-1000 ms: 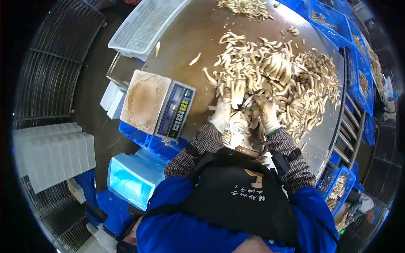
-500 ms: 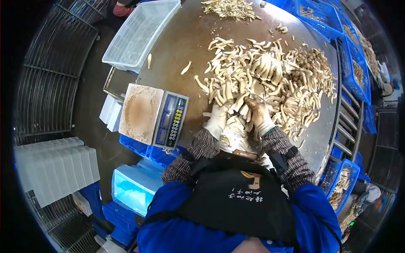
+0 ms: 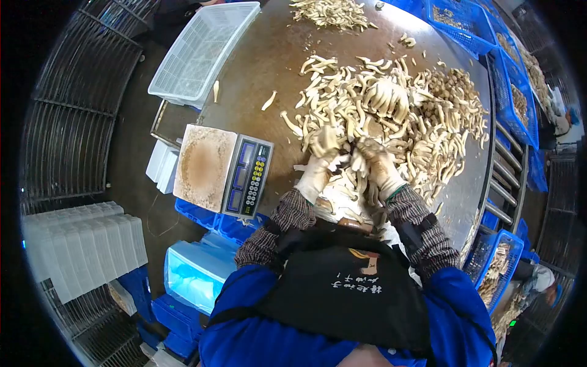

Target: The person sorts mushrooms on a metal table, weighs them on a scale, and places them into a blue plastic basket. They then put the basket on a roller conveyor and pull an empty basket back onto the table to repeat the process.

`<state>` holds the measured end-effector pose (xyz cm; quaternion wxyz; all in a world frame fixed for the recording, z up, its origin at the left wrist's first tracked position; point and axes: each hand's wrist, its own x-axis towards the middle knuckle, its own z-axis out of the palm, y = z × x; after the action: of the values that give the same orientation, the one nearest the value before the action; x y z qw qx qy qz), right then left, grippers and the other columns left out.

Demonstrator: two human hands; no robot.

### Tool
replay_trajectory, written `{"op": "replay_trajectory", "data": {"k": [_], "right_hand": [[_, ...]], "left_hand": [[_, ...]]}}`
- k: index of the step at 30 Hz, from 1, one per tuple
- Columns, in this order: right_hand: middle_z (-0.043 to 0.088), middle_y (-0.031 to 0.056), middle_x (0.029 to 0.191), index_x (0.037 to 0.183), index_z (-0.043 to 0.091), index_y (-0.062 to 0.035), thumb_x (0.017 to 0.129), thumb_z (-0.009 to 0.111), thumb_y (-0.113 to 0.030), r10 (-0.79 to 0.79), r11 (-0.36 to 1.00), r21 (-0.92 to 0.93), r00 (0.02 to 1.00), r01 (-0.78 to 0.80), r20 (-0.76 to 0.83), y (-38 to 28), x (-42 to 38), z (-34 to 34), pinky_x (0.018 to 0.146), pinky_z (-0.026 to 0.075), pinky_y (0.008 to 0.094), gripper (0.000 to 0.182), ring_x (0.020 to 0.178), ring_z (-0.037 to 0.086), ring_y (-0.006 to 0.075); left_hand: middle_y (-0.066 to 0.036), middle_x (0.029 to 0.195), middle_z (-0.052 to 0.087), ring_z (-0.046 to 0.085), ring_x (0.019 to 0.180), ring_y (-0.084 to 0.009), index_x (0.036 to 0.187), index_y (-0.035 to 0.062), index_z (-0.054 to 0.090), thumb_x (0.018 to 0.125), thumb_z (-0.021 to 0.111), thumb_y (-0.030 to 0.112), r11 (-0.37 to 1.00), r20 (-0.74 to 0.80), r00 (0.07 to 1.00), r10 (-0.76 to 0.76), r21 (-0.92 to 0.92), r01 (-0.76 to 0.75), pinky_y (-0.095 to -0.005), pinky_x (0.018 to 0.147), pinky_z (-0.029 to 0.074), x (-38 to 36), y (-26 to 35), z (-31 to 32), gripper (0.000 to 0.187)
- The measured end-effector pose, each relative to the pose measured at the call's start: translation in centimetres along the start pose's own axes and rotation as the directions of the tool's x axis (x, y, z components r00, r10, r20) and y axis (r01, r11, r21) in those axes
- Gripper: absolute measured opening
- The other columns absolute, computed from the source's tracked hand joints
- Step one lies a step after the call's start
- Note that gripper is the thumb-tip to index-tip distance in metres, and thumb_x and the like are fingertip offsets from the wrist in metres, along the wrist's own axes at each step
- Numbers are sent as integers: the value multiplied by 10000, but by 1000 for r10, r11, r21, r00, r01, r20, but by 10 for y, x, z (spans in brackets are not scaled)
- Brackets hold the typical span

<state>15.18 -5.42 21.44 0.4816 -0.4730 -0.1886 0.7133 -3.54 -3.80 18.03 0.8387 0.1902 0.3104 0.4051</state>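
Note:
A wide heap of pale mushrooms point(image 3: 342, 104) with brownish caps lies on the metal table point(image 3: 257, 67). My left hand point(image 3: 319, 162), in a white glove, is at the near left edge of the heap; its fingers are blurred and curled round mushrooms. Just to its right, my right hand point(image 3: 376, 162), in a stained glove, has its fingers closed on mushrooms. Between my wrists, cut mushrooms lie on a white item point(image 3: 342, 205) close to my apron.
A digital scale point(image 3: 247, 177) with a stained square platform stands left of my hands. Beyond it is a white basket point(image 3: 205, 52). Blue baskets point(image 3: 516, 101) line the right side beside metal rollers point(image 3: 501, 177). A smaller mushroom pile point(image 3: 333, 12) sits at the far edge.
My left hand's fingers have lifted and turned, now blurred. My right hand has shifted slightly down and right. Something red at the top left has gone out of view.

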Motion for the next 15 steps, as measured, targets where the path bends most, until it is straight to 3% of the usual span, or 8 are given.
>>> {"op": "replay_trajectory", "data": {"k": [2,4,5,7,9,10,13,15], "right_hand": [[676,145,1112,1237,565,49,947,610,-226,-90,876,-479,995,53,-53,-9,-8,17,929,476,336,402,1039,627,243],[660,114,1198,1188,631,10,950,593,-281,-241,336,-881,935,333,261,-12,2,0,997,425,362,378,1154,564,247],[668,121,1171,1192,625,19,947,598,-287,-167,466,-856,972,223,163,-15,0,2,983,437,366,394,1141,573,254],[685,136,1118,1201,613,36,940,608,-300,-11,680,-733,999,-24,-42,-28,-10,14,955,463,373,426,1116,589,269],[690,165,1039,1185,594,72,901,668,-271,7,990,-143,997,-19,-81,0,11,-17,858,510,346,452,1035,630,249],[689,161,933,1127,594,83,869,709,-219,14,999,-32,997,-16,-70,3,14,-21,688,533,292,414,811,668,200],[683,121,791,1080,617,53,879,699,-221,-160,955,-266,982,129,-98,-5,11,13,572,499,266,349,620,605,155],[681,105,727,1064,629,38,885,695,-238,-271,909,-344,960,234,-64,-13,4,30,515,478,249,336,524,566,138]], "left_hand": [[-11,1162,584,525,1085,-136,1276,50,525,875,718,295,961,149,986,70,256,-107,-312,934,447,-7,2,21,508],[-30,1164,576,534,1050,-134,1260,29,531,852,740,330,951,125,980,-154,288,113,-276,896,460,-6,12,16,548],[-45,1166,577,541,1039,-136,1252,15,531,858,735,312,924,140,957,-253,327,197,-264,886,461,-6,22,17,534],[-66,1033,631,607,941,-147,1193,-48,554,864,654,157,970,-118,991,68,240,-38,-284,876,499,-3,19,30,400],[-87,1111,615,589,1028,-149,1235,-59,516,843,647,101,980,-146,977,157,143,-136,-308,918,493,29,15,-10,443],[-111,1209,578,542,1119,-144,1268,-79,477,865,648,90,975,-73,995,63,217,-45,-310,973,451,13,42,9,469],[-110,1237,572,525,1145,-135,1274,-58,492,898,631,81,846,219,966,138,481,-230,-310,986,434,17,28,23,424],[-96,1211,573,530,1110,-131,1273,-27,492,904,623,76,803,224,962,153,540,-254,-302,958,443,18,24,24,405]]}}
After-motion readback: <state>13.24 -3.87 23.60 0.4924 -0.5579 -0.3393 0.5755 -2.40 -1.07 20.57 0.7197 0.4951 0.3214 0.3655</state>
